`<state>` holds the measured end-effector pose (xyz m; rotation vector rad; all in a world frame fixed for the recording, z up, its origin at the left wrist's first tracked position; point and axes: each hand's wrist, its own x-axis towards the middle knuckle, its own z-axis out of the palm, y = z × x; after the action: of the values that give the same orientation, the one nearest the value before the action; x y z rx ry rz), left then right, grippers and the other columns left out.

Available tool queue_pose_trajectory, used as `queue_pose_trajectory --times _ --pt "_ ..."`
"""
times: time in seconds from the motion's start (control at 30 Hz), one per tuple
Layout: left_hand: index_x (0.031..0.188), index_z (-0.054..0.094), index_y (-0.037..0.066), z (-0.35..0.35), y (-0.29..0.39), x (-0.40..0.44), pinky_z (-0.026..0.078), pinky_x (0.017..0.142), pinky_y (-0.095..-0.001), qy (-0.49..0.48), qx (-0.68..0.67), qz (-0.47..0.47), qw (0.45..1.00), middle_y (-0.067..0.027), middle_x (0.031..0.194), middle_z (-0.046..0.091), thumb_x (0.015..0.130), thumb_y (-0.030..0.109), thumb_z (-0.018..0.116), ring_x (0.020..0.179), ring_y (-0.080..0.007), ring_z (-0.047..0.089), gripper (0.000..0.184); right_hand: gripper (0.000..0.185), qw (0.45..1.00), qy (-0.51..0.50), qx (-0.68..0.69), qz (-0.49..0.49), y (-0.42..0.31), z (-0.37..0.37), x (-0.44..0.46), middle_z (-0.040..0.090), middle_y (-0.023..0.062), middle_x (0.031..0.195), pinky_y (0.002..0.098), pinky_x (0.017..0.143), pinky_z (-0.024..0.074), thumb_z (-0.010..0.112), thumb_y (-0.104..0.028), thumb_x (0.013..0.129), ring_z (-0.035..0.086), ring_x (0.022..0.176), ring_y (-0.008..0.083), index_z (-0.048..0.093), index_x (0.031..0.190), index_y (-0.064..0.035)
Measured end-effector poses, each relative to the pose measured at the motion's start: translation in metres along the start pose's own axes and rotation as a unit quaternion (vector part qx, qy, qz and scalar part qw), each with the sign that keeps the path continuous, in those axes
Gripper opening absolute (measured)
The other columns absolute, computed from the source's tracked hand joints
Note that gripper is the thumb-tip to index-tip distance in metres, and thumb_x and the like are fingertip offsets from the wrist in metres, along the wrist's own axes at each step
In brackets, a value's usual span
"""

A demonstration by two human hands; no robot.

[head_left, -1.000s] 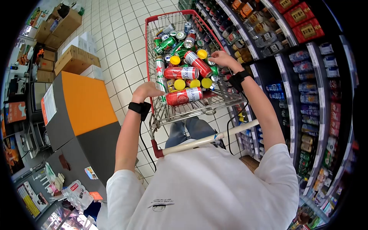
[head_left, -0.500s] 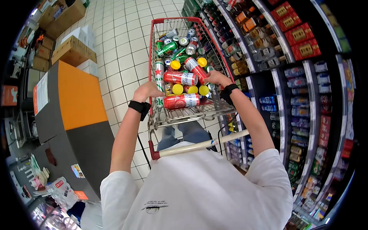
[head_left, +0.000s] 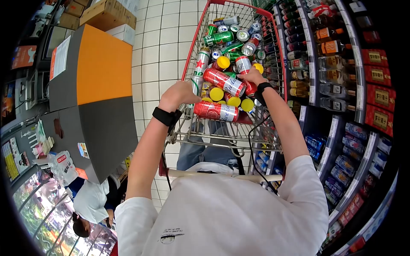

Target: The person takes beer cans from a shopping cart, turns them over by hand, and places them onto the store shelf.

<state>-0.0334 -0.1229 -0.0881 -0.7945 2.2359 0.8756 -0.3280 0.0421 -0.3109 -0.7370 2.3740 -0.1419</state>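
Observation:
My right hand (head_left: 253, 76) reaches into the cart from the right, its thumb and fingers around a slanted red-and-white beer can (head_left: 243, 64). My left hand (head_left: 180, 94) is over the cart's left edge, thumb pointing at the lower Budweiser can (head_left: 216, 111); its other fingers are hidden. Another Budweiser can (head_left: 224, 82) lies tilted between the hands. White-and-green Heineken cans (head_left: 200, 60) stand end to end along the left side. Several jars or bottles with yellow lids (head_left: 216, 94) sit among them. Behind is a loose heap of green and silver cans (head_left: 218, 38).
The red-rimmed wire shopping cart (head_left: 190, 54) stands against my legs, its pale handle (head_left: 196, 173) at my waist. Drink shelves (head_left: 314, 55) run along the right. An orange-and-grey counter (head_left: 104, 64) stands left, with cardboard boxes (head_left: 107, 15) beyond. Another person (head_left: 90, 199) is at lower left.
The view has shifted, so the cart and cans sit further right and the other person shows more fully. My right hand stays at the slanted can, my left hand by the cart's left edge.

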Motion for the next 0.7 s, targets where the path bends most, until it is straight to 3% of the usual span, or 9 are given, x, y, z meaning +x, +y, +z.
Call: queue_pose_trajectory --times 0.33,0.4,0.43,0.47,0.53,0.57,0.6,0.67,0.7 --pt "0.094 0.070 -0.009 -0.002 -0.002 0.002 0.054 0.080 -0.0429 -0.005 0.012 -0.014 1.000 -0.0267 0.094 0.071 0.068 0.063 0.076 0.089 -0.0379 0.069 0.076 0.081 0.999 -0.041 0.035 0.007 0.000 -0.031 -0.033 0.069 0.0229 0.112 0.0396 0.087 0.0539 0.090 -0.042 0.059 0.069 0.101 0.0324 0.063 0.120 0.0042" --pt "0.098 0.069 -0.010 -0.004 -0.006 0.001 0.054 0.082 -0.0432 -0.018 -0.004 0.009 1.000 -0.0268 0.098 0.071 0.069 0.063 0.076 0.092 -0.0379 0.069 0.079 0.066 0.983 -0.142 0.110 0.024 -0.008 -0.062 -0.057 0.073 0.0162 0.101 0.0376 0.078 0.0566 0.087 -0.035 0.067 0.072 0.087 0.0252 0.064 0.118 -0.0006" --pt "0.111 0.065 -0.011 -0.008 -0.006 0.003 0.052 0.088 -0.0405 -0.055 -0.007 -0.001 0.998 -0.0277 0.108 0.069 0.072 0.064 0.073 0.102 -0.0377 0.068 0.084 0.061 0.982 -0.105 0.158 -0.014 -0.008 -0.070 -0.071 0.073 0.0148 0.099 0.0374 0.077 0.0570 0.086 -0.033 0.069 0.072 0.084 0.0239 0.064 0.116 -0.0010" --pt "0.111 0.065 -0.011 -0.008 -0.004 0.001 0.052 0.088 -0.0405 -0.052 -0.007 0.010 0.999 -0.0277 0.108 0.069 0.072 0.064 0.073 0.102 -0.0377 0.068 0.084 0.056 0.975 -0.067 0.206 -0.052 -0.008 -0.077 -0.086 0.074 0.0134 0.096 0.0372 0.076 0.0574 0.086 -0.030 0.071 0.072 0.081 0.0226 0.064 0.114 -0.0014" --pt "0.127 0.055 -0.010 -0.008 0.002 0.001 0.050 0.095 -0.0382 -0.049 -0.065 0.036 0.996 -0.0279 0.119 0.066 0.077 0.065 0.071 0.111 -0.0360 0.066 0.092 0.070 0.982 0.012 0.168 -0.085 -0.018 -0.096 -0.117 0.072 0.0142 0.108 0.0363 0.082 0.0568 0.086 -0.029 0.072 0.071 0.092 0.0220 0.055 0.128 -0.0002" --pt "0.142 0.039 -0.009 0.000 0.005 -0.003 0.047 0.100 -0.0376 -0.042 -0.210 0.166 0.963 -0.0275 0.124 0.064 0.083 0.063 0.068 0.120 -0.0324 0.062 0.098 0.076 0.974 0.026 0.187 -0.126 -0.025 -0.109 -0.139 0.071 0.0143 0.111 0.0362 0.085 0.0560 0.087 -0.028 0.072 0.070 0.096 0.0216 0.051 0.133 0.0001" --pt "0.148 0.033 -0.007 -0.017 0.033 -0.036 0.045 0.103 -0.0386 -0.012 -0.220 0.150 0.964 -0.0267 0.131 0.060 0.086 0.059 0.069 0.122 -0.0307 0.060 0.098 0.082 0.963 0.039 0.206 -0.168 -0.036 -0.123 -0.164 0.070 0.0144 0.115 0.0361 0.088 0.0551 0.088 -0.026 0.072 0.070 0.100 0.0212 0.047 0.139 0.0005" --pt "0.152 0.027 -0.004 0.009 0.045 -0.022 0.045 0.105 -0.0389 0.150 -0.273 0.242 0.919 -0.0267 0.140 0.052 0.086 0.054 0.072 0.127 -0.0323 0.056 0.099 0.085 0.927 0.079 0.279 -0.239 -0.059 -0.142 -0.213 0.069 0.0161 0.116 0.0362 0.091 0.0541 0.089 -0.027 0.069 0.068 0.104 0.0237 0.048 0.139 0.0004" --pt "0.149 0.028 -0.009 0.003 0.059 -0.039 0.044 0.105 -0.0393 0.174 -0.323 0.262 0.892 -0.0301 0.140 0.050 0.081 0.055 0.076 0.128 -0.0344 0.055 0.105 0.090 0.912 0.111 0.263 -0.294 -0.067 -0.147 -0.232 0.066 0.0167 0.123 0.0354 0.094 0.0526 0.089 -0.025 0.070 0.066 0.111 0.0225 0.043 0.144 0.0006"
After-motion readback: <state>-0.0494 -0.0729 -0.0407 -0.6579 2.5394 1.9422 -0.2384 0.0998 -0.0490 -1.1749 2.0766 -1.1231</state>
